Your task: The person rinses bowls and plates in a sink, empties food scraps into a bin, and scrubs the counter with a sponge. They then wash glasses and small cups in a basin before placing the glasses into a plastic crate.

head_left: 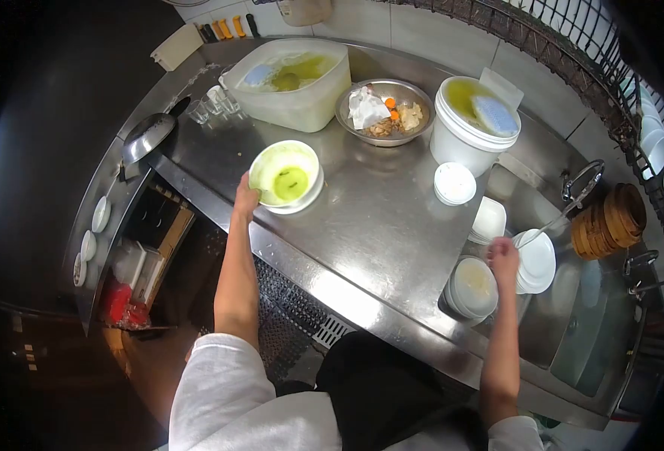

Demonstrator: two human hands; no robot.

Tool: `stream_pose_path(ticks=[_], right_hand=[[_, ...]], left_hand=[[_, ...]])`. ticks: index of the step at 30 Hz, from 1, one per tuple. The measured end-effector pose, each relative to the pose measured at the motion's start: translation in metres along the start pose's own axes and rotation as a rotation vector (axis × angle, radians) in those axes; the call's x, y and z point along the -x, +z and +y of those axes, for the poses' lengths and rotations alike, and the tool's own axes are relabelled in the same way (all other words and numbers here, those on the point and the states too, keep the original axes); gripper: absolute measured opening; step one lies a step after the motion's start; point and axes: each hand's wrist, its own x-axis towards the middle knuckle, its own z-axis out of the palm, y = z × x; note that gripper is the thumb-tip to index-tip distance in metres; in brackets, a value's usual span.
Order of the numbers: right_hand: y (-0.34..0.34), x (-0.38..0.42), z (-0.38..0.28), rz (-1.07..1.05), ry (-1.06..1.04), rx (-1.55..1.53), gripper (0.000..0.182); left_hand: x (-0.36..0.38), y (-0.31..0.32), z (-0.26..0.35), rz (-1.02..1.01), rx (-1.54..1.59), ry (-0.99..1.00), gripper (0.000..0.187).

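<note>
My left hand (245, 199) grips the near rim of a white bowl (284, 174) smeared with green sauce, tilted on the steel counter (377, 218). My right hand (503, 258) is closed on a thin metal utensil (553, 220) that slants up toward the tap, just above a stack of white plates (536, 261). A stack of dirty bowls (473, 288) sits right beside that hand at the counter's edge.
A white tub of yellowish liquid (291, 83), a metal bowl of food scraps (384, 111) and a white bucket (471, 120) line the back. A small white lid (454, 183) and square dishes (490, 220) lie near the sink (587, 331). Bamboo steamers (610, 219) stand at the right.
</note>
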Motion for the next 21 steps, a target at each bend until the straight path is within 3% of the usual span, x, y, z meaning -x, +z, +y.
stream_pose_path(ticks=[6,8,12,15,18,21], right_hand=[[0.126,0.065,-0.128,-0.651,0.164,-0.371,0.033],[0.148,0.076,-0.165,-0.748,0.376,-0.434,0.046],[0.170,0.068,-0.155,-0.718,0.521,-0.400,0.049],[0.158,0.069,-0.139,-0.656,0.529,-0.400,0.045],[0.143,0.070,-0.136,-0.539,0.463,-0.421,0.042],[0.111,0.087,-0.131,-0.495,0.472,-0.495,0.042]], left_hand=[[0.035,0.052,0.000,-0.338,-0.018,0.119,0.067],[0.054,0.077,0.003,-0.462,-0.036,0.145,0.068],[0.092,0.115,0.018,-0.598,-0.186,0.226,0.060],[0.099,0.128,0.019,-0.751,0.280,-0.113,0.053],[0.105,0.129,0.025,-0.781,0.509,-0.357,0.061],[0.138,0.134,0.065,-0.679,0.098,-0.238,0.057]])
